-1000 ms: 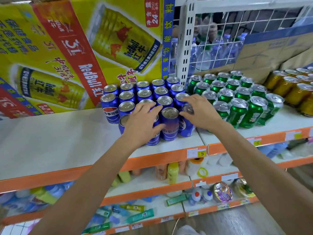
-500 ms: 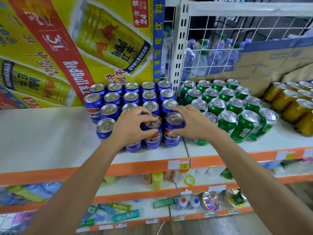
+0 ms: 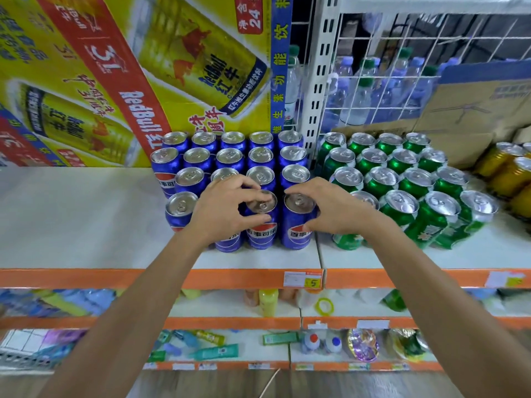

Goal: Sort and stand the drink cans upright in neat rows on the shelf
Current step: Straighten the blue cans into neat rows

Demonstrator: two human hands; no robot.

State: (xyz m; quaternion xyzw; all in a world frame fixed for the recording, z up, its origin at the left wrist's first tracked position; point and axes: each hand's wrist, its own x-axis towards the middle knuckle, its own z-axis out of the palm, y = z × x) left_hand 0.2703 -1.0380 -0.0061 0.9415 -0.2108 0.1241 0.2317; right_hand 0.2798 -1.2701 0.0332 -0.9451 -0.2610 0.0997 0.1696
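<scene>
Blue cola cans (image 3: 260, 156) stand upright in rows on the white shelf (image 3: 86, 219). My left hand (image 3: 227, 211) grips the top of a front-row blue can (image 3: 261, 225), fingers curled round its rim. My right hand (image 3: 327, 209) grips the neighbouring front-row blue can (image 3: 297, 225) at the block's right end, thumb on its side, fingers over the lid. Another front-row can (image 3: 180, 209) stands free at the left. Green cans (image 3: 402, 179) fill the adjoining shelf section in rows; the front right ones lean.
A yellow energy-drink carton (image 3: 129, 76) stands behind the blue cans. A white upright post (image 3: 317, 81) and wire grid back the shelf, with water bottles behind. Gold cans (image 3: 508, 168) sit far right. Orange-edged lower shelves hold small goods.
Both hands have stayed on the front-row blue cans, settling them closer into line with the block. The camera view has shifted and moved nearer.
</scene>
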